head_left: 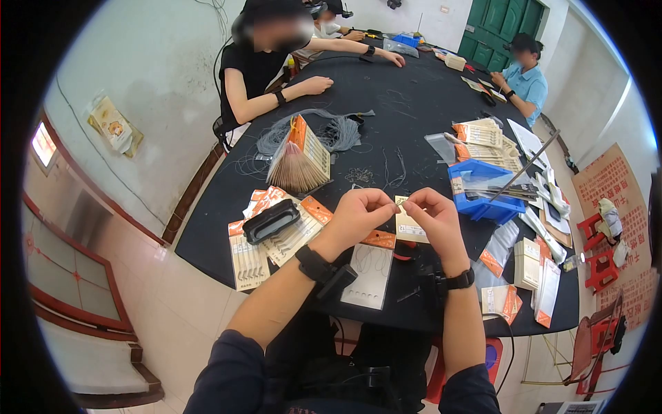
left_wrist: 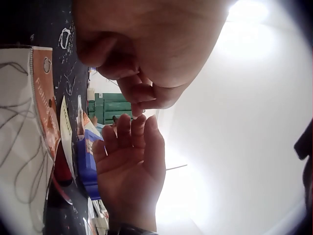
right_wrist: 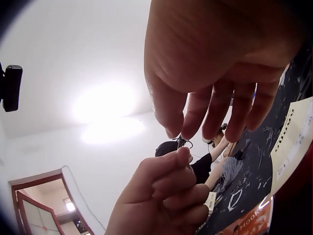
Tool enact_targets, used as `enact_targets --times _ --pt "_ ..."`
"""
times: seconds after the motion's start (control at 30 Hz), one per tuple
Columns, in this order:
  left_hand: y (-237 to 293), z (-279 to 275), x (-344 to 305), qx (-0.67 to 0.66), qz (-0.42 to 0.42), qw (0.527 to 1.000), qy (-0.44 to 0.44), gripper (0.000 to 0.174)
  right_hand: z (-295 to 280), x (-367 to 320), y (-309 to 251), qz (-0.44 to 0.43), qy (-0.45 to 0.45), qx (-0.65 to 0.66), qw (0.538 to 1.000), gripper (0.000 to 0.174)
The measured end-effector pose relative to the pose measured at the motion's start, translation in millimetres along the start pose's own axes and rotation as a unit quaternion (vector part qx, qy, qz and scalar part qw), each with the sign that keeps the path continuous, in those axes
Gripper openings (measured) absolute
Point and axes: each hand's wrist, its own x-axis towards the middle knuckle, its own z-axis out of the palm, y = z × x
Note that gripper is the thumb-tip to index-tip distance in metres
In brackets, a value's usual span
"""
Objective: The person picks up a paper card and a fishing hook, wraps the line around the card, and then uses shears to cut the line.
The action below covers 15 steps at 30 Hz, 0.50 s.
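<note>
Hook (right_wrist: 185, 143) is too small to make out from the head view. That view shows only where it must sit, at the spot where the two sets of fingertips meet, raised above the tabletop (head_left: 407, 103) and over a pale card (head_left: 412, 228). The left hand (head_left: 355, 217) comes in from the left and the right hand (head_left: 434, 221) from the right. Both are level, with knuckles up.

From the left wrist, the left hand (left_wrist: 146, 49) fills the top of the frame, its fingers curled down to a tight point. The right hand (left_wrist: 129, 171) stands just under it, palm showing and fingers fairly straight, their tips almost at the left fingertips. The hook itself is hidden here.

The right wrist view is the clearest. The left hand (right_wrist: 161, 196) has a clenched grip, with thumb and forefinger pinching the hook so that only its small wire bend pokes out above the pinch. The bend points up toward the right hand (right_wrist: 220, 54). The right fingers hang loose and slightly spread just above it, with thumb and forefinger on either side of the line up from the hook. That grip looks released and holds nothing I can see. The hook lies straight along the gap between the hands, and the right fingertips are the nearest free ones.
</note>
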Motion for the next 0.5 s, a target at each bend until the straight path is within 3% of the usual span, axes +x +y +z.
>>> enact_targets --times 0.5 --pt "0.5 3.2 -1.2 0.032 0.020 0.999 0.011 0.014 1.2 0.7 3.6 0.010 0.000 -0.043 0.999 0.018"
